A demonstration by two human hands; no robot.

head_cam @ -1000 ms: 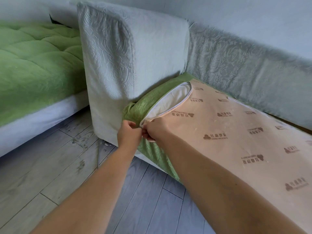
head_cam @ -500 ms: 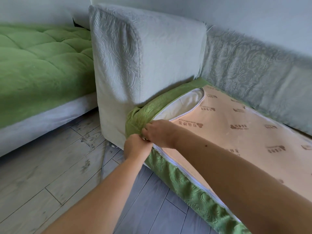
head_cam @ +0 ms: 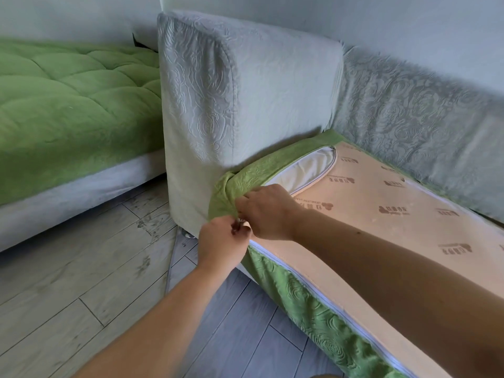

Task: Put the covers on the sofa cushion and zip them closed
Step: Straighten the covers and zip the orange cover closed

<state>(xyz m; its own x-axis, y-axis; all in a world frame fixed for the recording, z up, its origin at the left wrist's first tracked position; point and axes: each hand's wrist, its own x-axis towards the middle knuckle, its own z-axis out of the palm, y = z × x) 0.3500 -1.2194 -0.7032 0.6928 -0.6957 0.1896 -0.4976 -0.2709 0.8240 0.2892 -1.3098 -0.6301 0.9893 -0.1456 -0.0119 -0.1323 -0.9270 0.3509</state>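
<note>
Head | left hand (head_cam: 222, 241) maybe pinching zip (head_cam: 240, 224) | right hand (head_cam: 268, 211) still grips cover (head_cam: 240, 181)

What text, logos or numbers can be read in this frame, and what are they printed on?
Repeated brown logo stamps on the tan backing of the green cushion cover: a few characters beside a small emblem, too blurred to read.
The stamp nearest the right hand: adds a line of small letters, also unreadable.
Nothing else carries text.
</note>
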